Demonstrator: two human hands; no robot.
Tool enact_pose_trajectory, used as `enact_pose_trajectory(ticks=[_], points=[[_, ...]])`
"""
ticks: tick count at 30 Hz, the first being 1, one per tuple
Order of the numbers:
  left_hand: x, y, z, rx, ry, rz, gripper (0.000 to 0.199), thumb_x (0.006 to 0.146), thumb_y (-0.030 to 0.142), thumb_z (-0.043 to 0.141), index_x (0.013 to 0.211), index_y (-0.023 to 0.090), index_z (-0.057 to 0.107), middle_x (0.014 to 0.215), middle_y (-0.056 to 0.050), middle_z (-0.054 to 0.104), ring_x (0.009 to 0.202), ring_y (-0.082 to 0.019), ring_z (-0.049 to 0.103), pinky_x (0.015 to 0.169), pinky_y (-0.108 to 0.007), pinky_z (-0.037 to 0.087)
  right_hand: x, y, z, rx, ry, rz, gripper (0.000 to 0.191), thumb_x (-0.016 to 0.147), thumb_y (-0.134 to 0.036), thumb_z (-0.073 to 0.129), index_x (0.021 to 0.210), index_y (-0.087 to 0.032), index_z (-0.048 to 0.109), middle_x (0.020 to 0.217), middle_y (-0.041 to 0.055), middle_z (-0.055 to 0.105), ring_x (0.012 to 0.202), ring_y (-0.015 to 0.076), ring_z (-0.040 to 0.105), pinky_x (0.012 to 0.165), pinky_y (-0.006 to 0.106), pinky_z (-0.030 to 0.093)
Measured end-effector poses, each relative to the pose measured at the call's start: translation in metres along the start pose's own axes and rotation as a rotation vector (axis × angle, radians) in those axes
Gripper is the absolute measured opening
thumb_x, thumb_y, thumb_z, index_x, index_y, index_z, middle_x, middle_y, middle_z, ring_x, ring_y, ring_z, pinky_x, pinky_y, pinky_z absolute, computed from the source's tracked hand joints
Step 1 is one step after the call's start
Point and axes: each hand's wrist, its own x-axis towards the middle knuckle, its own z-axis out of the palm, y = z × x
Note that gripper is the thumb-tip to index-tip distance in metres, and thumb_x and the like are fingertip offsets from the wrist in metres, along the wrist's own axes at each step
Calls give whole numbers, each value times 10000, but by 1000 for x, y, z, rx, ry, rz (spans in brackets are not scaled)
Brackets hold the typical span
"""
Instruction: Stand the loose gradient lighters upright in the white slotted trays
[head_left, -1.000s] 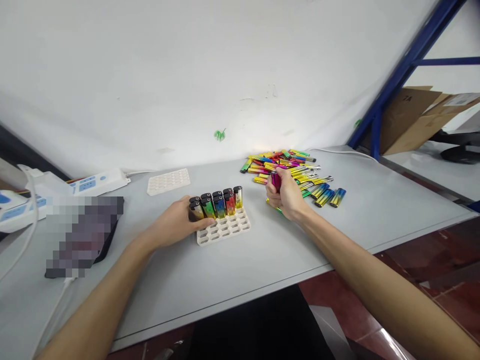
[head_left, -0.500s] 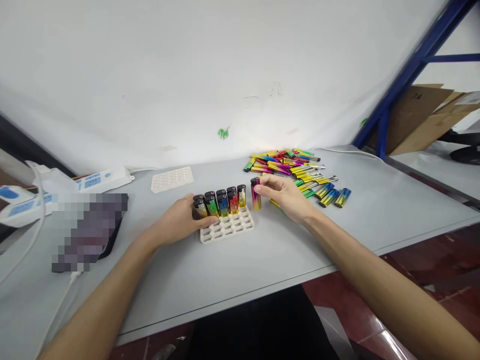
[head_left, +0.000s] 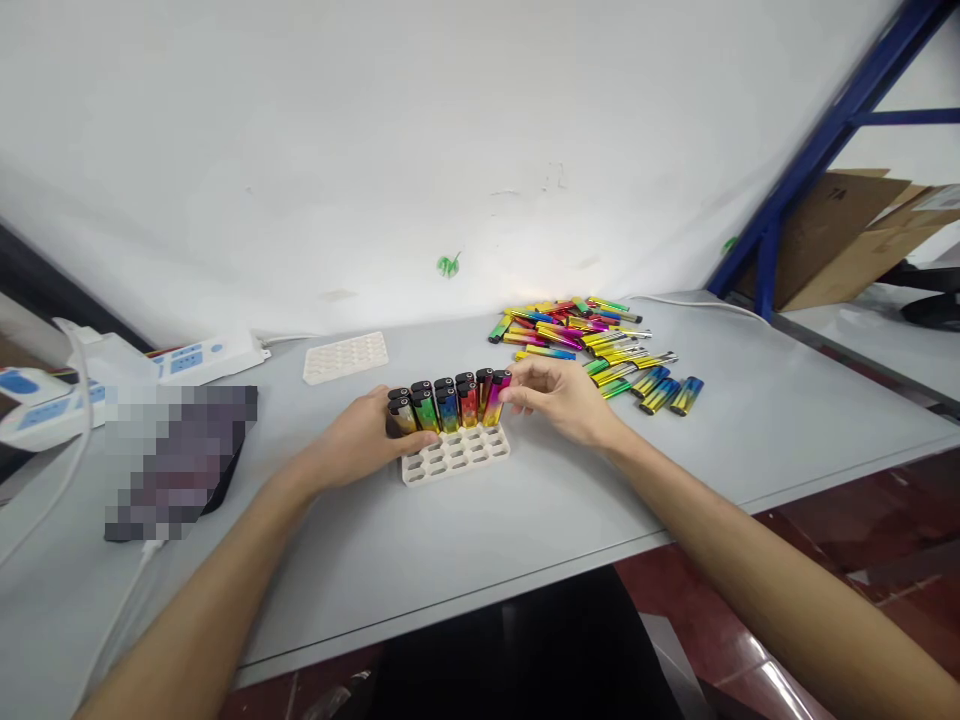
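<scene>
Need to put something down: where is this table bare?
Bare: the table in front of the tray of lighters; and its right end, beyond the blue lighters. Crowded: the left end, with power strips and blurred device; the lighter pile at the back; the tray, between left hand and right hand.

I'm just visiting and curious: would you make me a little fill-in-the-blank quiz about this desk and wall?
1. The left hand is at the ____ end of the white tray of upright lighters.
2. The right hand has its fingers on a magenta-and-yellow lighter with a ____ cap.
3. The loose pile lies to the ____ of that tray.
4. The round mark on the wall is ____.

Missing words: left; black; right; green.
</scene>
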Motion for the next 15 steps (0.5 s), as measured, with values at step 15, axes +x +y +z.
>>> enact_pose_trajectory(ticks=[15], points=[[0, 2, -4, -57, -9, -22, 521, 646, 616, 763, 978, 228, 661, 939, -24, 751, 838, -263, 683, 665, -333, 518, -2, 1, 0, -601, 108, -294, 91, 923, -254, 682, 879, -177, 707, 826, 14, 677, 611, 104, 578, 618, 258, 426]])
